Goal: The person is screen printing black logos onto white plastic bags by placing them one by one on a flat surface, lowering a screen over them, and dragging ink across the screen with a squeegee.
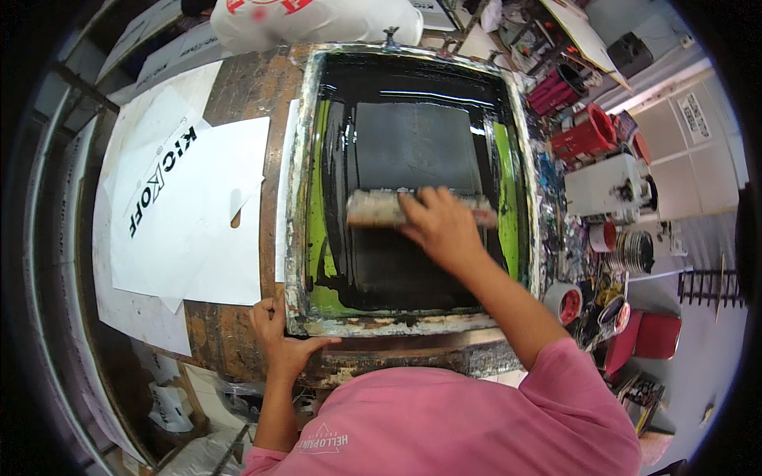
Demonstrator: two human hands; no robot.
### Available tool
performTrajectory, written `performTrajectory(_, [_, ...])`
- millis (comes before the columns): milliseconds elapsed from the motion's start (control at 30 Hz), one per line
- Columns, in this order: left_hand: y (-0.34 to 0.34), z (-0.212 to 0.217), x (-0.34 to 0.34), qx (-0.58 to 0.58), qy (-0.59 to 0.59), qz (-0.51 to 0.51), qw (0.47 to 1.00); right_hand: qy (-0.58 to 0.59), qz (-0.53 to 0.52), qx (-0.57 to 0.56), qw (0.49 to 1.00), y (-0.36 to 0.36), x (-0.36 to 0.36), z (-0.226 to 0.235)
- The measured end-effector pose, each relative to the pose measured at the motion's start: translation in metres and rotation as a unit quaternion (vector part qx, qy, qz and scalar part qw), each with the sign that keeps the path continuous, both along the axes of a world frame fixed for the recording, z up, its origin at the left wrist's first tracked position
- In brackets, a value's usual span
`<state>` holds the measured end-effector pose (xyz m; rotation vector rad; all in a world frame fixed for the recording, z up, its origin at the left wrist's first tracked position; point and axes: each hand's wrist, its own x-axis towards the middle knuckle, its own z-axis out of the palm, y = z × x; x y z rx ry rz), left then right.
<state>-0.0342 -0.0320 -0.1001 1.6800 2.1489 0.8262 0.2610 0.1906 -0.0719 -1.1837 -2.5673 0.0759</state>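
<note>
My right hand (444, 226) is closed around the long pale handle of a squeegee (373, 208), which lies crosswise over the screen. Black ink (381, 274) coats much of the mesh, with green strips showing along both sides. A worn, paint-crusted screen frame (533, 238) surrounds it, lying on the brown table. At the frame's near left corner rests my left hand (284, 341), thumb stretched along the near edge and fingers apart from it by the left side. The squeegee's blade is hidden beneath the handle and my right hand.
White printed sheets (214, 246) overlap on the table (238, 87) to the left. Clamps (390, 38) line the frame's far edge. Red containers (583, 135), a white jug (607, 184) and tape rolls (563, 303) crowd the right side. A white printed bag (317, 22) lies beyond the frame.
</note>
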Motion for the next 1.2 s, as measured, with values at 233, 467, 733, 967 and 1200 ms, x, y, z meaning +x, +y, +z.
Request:
performTrajectory(233, [-0.001,0.002,-0.001,0.010,0.003,0.013,1.000,0.016,0.001,0.113,0.993,0.172,-0.020,-0.016])
performTrajectory(467, [-0.002,0.004,0.001,0.065,-0.013,0.001,0.998,-0.101,0.073,-0.115,0.986,0.191,-0.008,0.058])
performTrajectory(733, [-0.004,-0.001,0.008,0.122,-0.121,0.012,0.985,-0.088,0.004,-0.182,0.979,-0.096,0.030,0.090])
performTrajectory(967, [0.020,0.079,0.037,0.240,-0.499,-0.020,0.833,-0.004,-0.074,0.145,0.987,-0.144,0.016,0.160])
performTrajectory(1200, [0.062,0.077,0.033,0.159,-0.024,-0.024,0.987,0.043,-0.080,0.273,0.958,-0.079,-0.002,0.250])
